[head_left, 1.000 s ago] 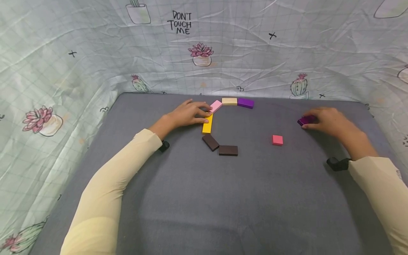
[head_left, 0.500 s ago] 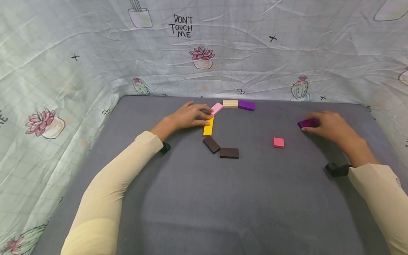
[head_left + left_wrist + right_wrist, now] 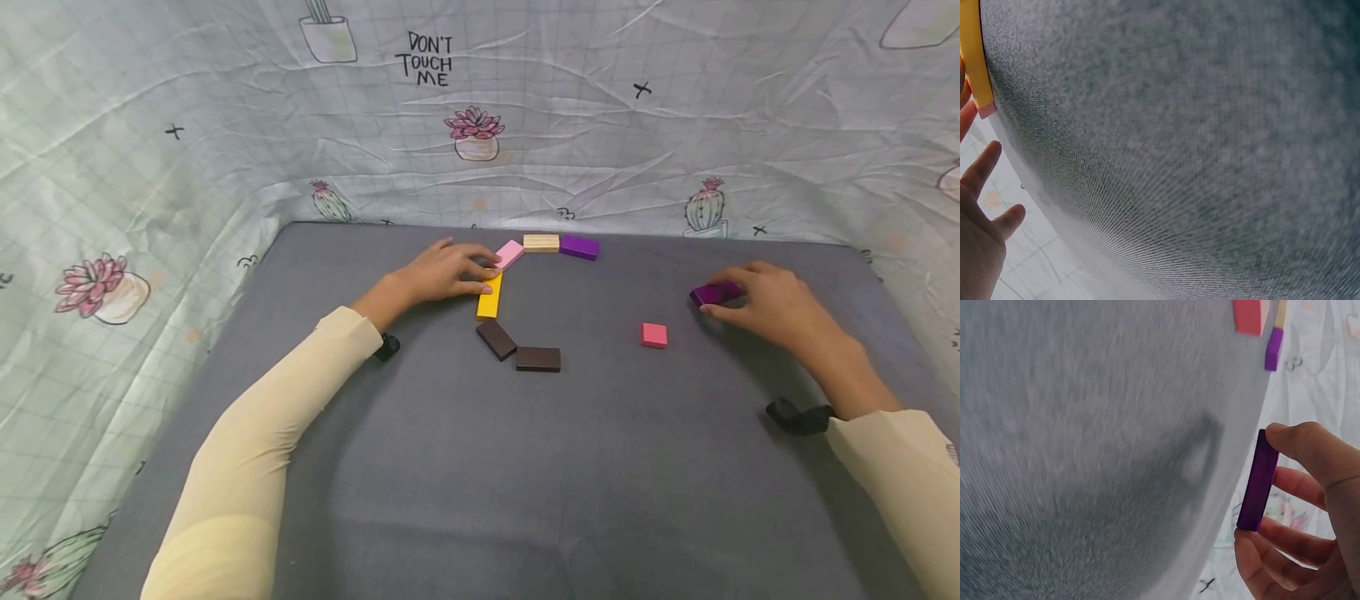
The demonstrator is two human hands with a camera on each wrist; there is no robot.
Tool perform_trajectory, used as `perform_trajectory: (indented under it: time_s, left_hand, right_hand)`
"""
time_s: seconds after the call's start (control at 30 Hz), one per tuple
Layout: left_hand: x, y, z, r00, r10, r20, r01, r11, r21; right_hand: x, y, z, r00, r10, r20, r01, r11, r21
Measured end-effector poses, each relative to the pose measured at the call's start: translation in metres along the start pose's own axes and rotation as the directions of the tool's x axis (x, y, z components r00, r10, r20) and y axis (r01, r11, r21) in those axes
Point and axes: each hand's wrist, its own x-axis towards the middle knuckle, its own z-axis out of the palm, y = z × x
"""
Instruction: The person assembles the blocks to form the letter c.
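In the head view my left hand (image 3: 446, 275) rests its fingertips on the yellow block (image 3: 490, 298) and where it meets the light pink block (image 3: 509, 255). The left wrist view shows the yellow block (image 3: 975, 56) at the upper left, with other fingers spread away from it. At the right, my right hand (image 3: 776, 304) pinches a dark purple block (image 3: 714, 293); in the right wrist view, the thumb and a fingertip hold this purple block (image 3: 1258, 481) by its two ends. A small red block (image 3: 653, 335) lies left of that hand.
A wood-coloured block (image 3: 542, 243) and another purple block (image 3: 579, 247) continue the curved row at the back. Two dark brown blocks (image 3: 497, 340) form its near end. Printed cloth (image 3: 562, 125) hangs behind the grey table (image 3: 465, 475).
My right hand has moved slightly left and toward me with the dark purple block. The left hand and the row of blocks stay in place; the head view has shifted slightly.
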Motion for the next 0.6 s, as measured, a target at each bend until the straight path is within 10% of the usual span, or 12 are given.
perform_trajectory:
  time_s: [0.6]
  left_hand:
    - [0.001, 0.004, -0.002, 1.000, 0.003, 0.011, -0.003, 1.000, -0.027]
  right_hand:
    - [-0.020, -0.064, -0.001, 0.988, -0.153, -0.007, 0.153, 0.988, -0.012]
